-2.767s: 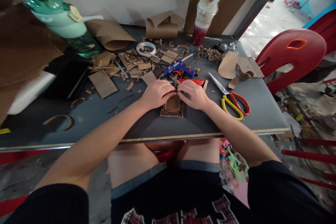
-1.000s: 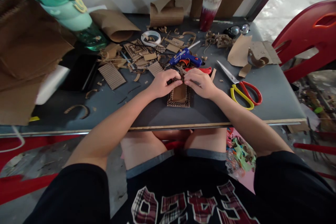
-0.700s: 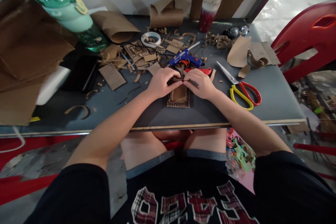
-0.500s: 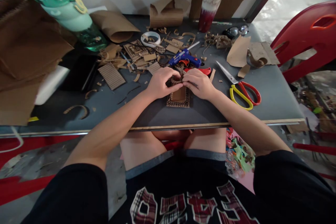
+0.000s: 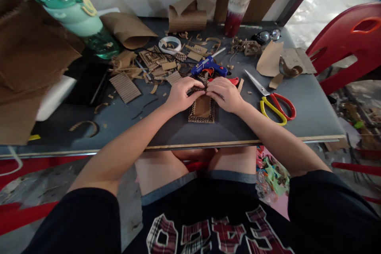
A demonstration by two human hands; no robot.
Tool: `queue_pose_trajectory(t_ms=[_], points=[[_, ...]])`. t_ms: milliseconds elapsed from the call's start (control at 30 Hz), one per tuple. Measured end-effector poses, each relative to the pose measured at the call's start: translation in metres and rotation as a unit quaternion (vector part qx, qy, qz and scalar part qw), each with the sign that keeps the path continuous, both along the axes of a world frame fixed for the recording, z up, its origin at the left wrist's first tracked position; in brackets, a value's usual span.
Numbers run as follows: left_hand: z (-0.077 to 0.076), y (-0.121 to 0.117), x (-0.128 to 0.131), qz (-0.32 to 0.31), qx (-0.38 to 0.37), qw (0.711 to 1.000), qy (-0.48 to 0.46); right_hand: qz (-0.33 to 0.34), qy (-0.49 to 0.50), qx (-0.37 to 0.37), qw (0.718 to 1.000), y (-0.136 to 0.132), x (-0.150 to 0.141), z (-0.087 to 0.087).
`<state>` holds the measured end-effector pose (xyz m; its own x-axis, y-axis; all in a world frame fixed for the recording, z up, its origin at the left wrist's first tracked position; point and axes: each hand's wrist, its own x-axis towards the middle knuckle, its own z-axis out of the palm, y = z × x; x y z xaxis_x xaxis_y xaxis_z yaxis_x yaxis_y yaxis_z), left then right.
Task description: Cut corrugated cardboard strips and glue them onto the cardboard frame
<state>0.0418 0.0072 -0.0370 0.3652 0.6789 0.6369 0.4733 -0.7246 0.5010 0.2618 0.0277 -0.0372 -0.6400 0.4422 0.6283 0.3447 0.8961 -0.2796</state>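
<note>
A small rectangular cardboard piece with a corrugated border lies near the table's front edge. My left hand is closed at its upper left, thumb and fingers pinching a corrugated cardboard strip at the top end. From the right, my right hand meets it there, fingertips closed on the same strip. Most of the strip is hidden under the fingers. Just behind my hands rests a blue glue gun, and a red handle shows beside my right fingers.
Scissors with red and yellow handles lie right of my hands. Cardboard scraps and a tape roll spread behind. A drink cup, glasses, a green bottle and a black phone stand or lie around.
Both hands have stayed at the top of the cardboard piece. My left fingers have closed further, and the gap between thumb and forefinger has narrowed.
</note>
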Motion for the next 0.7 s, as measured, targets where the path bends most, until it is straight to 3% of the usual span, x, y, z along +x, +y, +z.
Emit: queue_pose_trajectory(t_ms=[167, 467, 700], points=[[-0.001, 0.000, 0.001, -0.007, 0.010, 1.000, 0.001, 0.002, 0.000, 0.020, 1.000, 0.001, 0.000, 0.001], [0.004, 0.005, -0.005, -0.033, -0.016, 0.999, -0.007, 0.012, -0.018, -0.009, 1.000, 0.002, 0.003, 0.004], [0.002, 0.002, -0.003, -0.005, -0.013, 1.000, -0.001, -0.054, -0.003, -0.042, 0.998, -0.009, 0.000, 0.008]])
